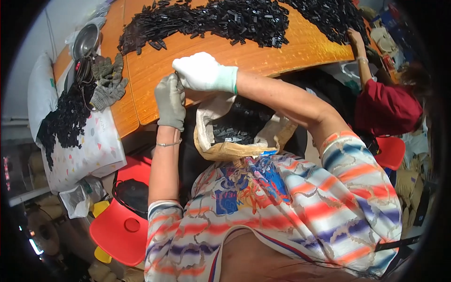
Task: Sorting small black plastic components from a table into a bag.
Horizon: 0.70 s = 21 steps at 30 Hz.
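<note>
My left hand, in a grey glove, and my right hand, in a white knitted glove with a pale green cuff, meet over the near edge of the wooden table. Both are closed, with the fingertips pressed together. Whatever they pinch is too small or too hidden to make out. Just below them, a tan sack with its rim rolled back stands open at my lap, and small dark pieces lie inside. Beyond my hands, long heaps of small black plastic pieces cover the far part of the table.
Grey knitted gloves and a metal bowl lie at the left. More black pieces rest on a white patterned sheet. A red chair stands at my left. At the right, a person in a dark red sleeve reaches to another heap.
</note>
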Motion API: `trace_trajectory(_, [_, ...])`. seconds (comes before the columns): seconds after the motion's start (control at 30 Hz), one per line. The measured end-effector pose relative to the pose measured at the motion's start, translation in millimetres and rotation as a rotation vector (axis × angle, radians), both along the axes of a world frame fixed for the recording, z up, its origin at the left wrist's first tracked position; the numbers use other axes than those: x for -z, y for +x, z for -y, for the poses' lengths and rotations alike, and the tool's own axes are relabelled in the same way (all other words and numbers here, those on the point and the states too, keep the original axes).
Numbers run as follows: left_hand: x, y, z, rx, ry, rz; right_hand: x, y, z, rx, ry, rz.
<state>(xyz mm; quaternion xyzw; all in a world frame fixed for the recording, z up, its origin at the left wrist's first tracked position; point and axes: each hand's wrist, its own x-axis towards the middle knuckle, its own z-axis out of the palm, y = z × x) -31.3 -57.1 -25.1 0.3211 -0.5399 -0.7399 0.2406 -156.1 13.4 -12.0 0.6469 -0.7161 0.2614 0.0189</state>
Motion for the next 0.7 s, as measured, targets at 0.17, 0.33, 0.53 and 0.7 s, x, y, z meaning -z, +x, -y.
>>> trace_trajectory(0.17, [-6.0,-25.5,-3.6,-0.02,0.1,-0.063,-4.4,-13.7,-6.9,0.115,-0.045,-0.003])
trace_trajectory(0.33, [-15.6,-35.3,-6.9,0.05,0.108,-0.047,-21.7,-17.2,-15.4,0.215,0.085,-0.009])
trace_trajectory(0.53, [-9.9,-33.2,-11.8,0.212,0.013,-0.086,-7.7,-38.9,-29.1,0.355,-0.071,0.301])
trace_trajectory(0.7, [11.8,-3.2,-9.8,0.24,0.298,-0.125,-7.0,-47.8,-54.1,0.021,0.052,1.071])
